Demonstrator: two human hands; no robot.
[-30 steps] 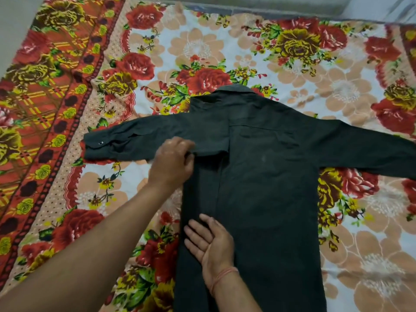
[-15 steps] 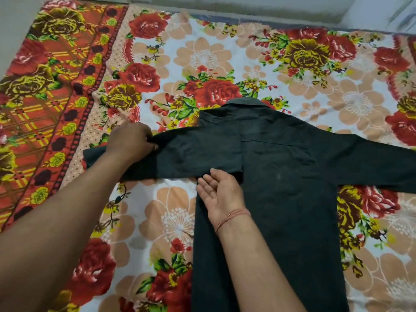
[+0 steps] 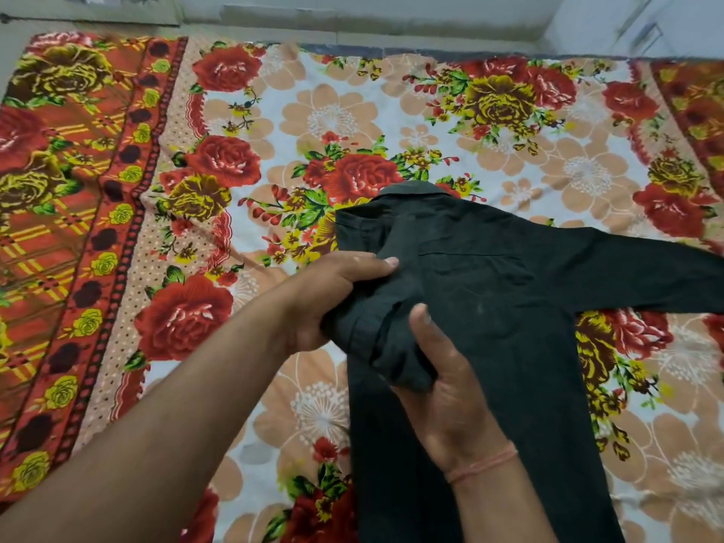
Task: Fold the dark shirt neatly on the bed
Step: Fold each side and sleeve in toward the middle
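The dark shirt (image 3: 505, 307) lies back-up on the floral bed sheet (image 3: 313, 111), collar pointing away from me. Its right sleeve stretches out flat to the right edge. Its left sleeve is bunched up over the shirt's left side. My left hand (image 3: 333, 295) grips that bunched sleeve near the cuff. My right hand (image 3: 446, 382), a thin thread band on its wrist, holds the same bunch from below, thumb on top. The shirt's left side is folded inward along a straight edge.
The bed sheet has a red patterned border (image 3: 58, 229) on the left and another on the far right. A pale floor and wall (image 3: 352, 17) run along the bed's far edge.
My left hand has carried the left sleeve from its outstretched position inward over the shirt body. My right hand went from lying flat on the fold to gripping the gathered sleeve.
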